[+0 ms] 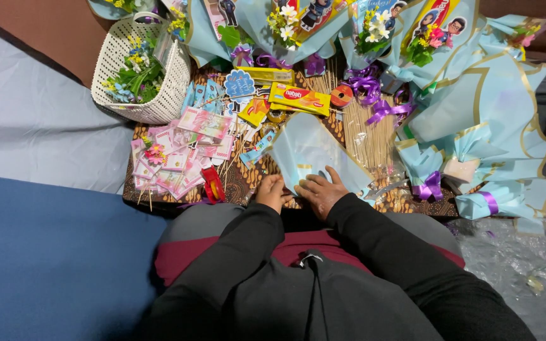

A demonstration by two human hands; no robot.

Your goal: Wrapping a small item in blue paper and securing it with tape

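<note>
**Folding a blue wrapper, bouquets already made beyond**

Pressing flat, the right hand (321, 191) spreads open on the blue wrapping sheet (311, 148); the left hand (272, 191), curled, pinches its near edge. Beyond the fingers lie finished bouquets (374, 31); this sheet holds nothing yet.

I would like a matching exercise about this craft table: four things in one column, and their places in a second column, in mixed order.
Things:
1. white basket
2. light blue wrapping sheet
3. bundle of wooden skewers
4. red object

Places:
A. under the right hand
B. far left corner of the table
C. near edge, left of the left hand
D. right of the sheet, below the purple ribbons

Pairs: 1-B, 2-A, 3-D, 4-C
</note>
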